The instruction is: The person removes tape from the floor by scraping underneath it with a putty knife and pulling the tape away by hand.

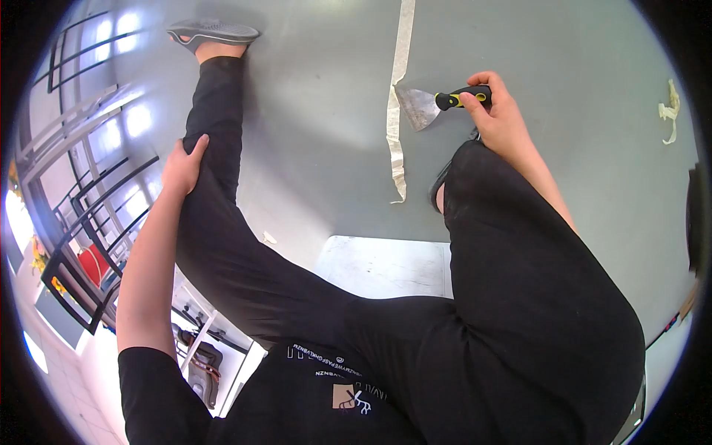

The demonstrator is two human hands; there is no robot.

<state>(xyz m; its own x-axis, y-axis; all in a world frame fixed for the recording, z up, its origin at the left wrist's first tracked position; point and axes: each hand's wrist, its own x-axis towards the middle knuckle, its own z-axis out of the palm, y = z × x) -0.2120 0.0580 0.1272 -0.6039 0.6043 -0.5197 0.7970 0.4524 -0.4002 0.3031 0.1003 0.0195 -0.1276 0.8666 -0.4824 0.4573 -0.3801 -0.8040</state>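
Observation:
My right hand (504, 119) is closed round the black and yellow-green handle of a scraper (421, 108). The scraper's wide metal blade points left, its edge against or just beside a strip of pale masking tape (394, 126) on the grey floor. That strip runs from the top of the view down to a ragged, torn end. On the black trouser leg (211, 148) at left rests my left hand (185, 165), thumb apart from the fingers, which are partly hidden behind the leg.
A white board or low stool top (382, 263) lies beneath me. Crumpled tape (670, 111) is on the floor at far right, and a small scrap (268, 237) is near the left leg. Black metal frames (89, 259) stand along the left. My sandalled foot (213, 33) is at upper left.

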